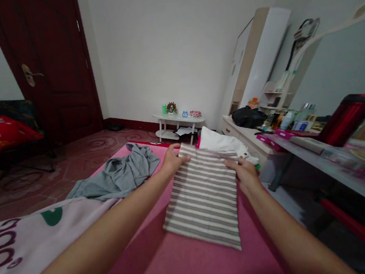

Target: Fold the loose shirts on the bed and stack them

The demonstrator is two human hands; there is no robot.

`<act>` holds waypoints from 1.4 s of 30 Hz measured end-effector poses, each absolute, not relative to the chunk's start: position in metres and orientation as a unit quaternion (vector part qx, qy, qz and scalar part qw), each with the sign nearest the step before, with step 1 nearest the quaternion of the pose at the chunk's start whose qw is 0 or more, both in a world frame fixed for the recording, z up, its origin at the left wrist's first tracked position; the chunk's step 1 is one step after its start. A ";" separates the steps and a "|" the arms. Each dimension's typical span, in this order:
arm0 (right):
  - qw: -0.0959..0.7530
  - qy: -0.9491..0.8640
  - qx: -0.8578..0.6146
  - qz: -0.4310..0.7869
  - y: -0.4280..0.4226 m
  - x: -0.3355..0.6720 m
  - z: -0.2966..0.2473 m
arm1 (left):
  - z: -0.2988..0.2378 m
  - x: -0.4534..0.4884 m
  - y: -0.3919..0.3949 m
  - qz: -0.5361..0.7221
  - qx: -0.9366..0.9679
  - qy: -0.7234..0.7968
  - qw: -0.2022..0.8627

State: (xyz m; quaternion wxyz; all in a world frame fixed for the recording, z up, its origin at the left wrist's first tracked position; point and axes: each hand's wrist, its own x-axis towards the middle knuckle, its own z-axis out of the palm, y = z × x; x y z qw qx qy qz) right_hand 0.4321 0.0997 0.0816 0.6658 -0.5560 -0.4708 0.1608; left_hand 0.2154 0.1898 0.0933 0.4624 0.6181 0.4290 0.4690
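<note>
A folded grey-and-white striped garment [204, 196] lies on the pink bed cover [184, 264]. My left hand [173, 159] grips its far left corner, fingers curled over the edge. My right hand [244, 171] pinches its far right edge. Just beyond the striped piece sits a folded white garment [218, 141], partly under its far end. A crumpled grey shirt [121, 175] lies to the left of my left hand.
A pale blanket with dark lettering [23, 243] covers the bed's near left. A cluttered desk [319, 152] with a red cylinder [345, 120] stands to the right. A small white table [179, 122], a dark red door [49, 68] and a red bag [0, 133] lie beyond.
</note>
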 end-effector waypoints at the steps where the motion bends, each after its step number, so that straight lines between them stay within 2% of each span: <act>1: 0.682 -0.467 -0.542 0.153 0.099 0.434 0.099 | 0.112 0.213 0.192 0.487 0.628 0.398 0.458; 4: 0.715 -0.480 -0.503 0.071 0.092 0.441 0.135 | 0.153 0.204 0.191 0.562 0.696 0.227 0.383; 7: 0.672 -0.498 -0.548 -0.011 0.069 0.443 0.128 | 0.149 0.188 0.173 0.575 0.746 0.191 0.276; 9: 0.604 -0.525 -0.600 -0.014 0.044 0.443 0.097 | 0.119 0.172 0.154 0.535 0.787 0.210 0.224; 11: 0.508 -0.587 -0.629 0.041 0.017 0.444 0.054 | 0.076 0.156 0.134 0.457 0.841 0.208 0.202; 13: 0.393 -0.645 -0.641 0.133 -0.007 0.447 0.015 | 0.035 0.139 0.116 0.344 0.895 0.166 0.229; 15: 0.334 -0.667 -0.644 0.167 -0.023 0.451 -0.005 | 0.006 0.127 0.103 0.265 0.915 0.140 0.269; 19: 0.374 -0.647 -0.657 0.097 -0.018 0.446 0.009 | -0.003 0.124 0.100 0.258 0.884 0.209 0.330; 22: 0.396 -0.657 -0.641 0.038 0.001 0.425 0.027 | 0.008 0.135 0.104 0.311 0.844 0.331 0.286; 25: 0.332 -0.705 -0.626 0.012 0.009 0.394 0.015 | 0.012 0.146 0.100 0.343 0.839 0.363 0.215; 29: 0.189 -0.761 -0.616 0.073 0.000 0.362 -0.010 | 0.009 0.160 0.092 0.293 0.890 0.272 0.219; 31: 0.186 -0.755 -0.618 0.114 0.001 0.357 -0.004 | 0.011 0.172 0.094 0.261 0.902 0.250 0.235; 33: 0.227 -0.718 -0.643 0.139 0.011 0.361 0.012 | 0.015 0.190 0.101 0.255 0.902 0.251 0.242; 37: 0.312 -0.675 -0.664 0.071 0.050 0.379 0.027 | 0.015 0.225 0.126 0.219 0.904 0.298 0.214; 39: 0.297 -0.685 -0.665 0.030 0.067 0.386 0.013 | 0.006 0.235 0.138 0.188 0.903 0.332 0.199; 42: 0.200 -0.686 -0.699 0.006 0.080 0.391 -0.021 | -0.017 0.237 0.150 0.170 0.893 0.377 0.180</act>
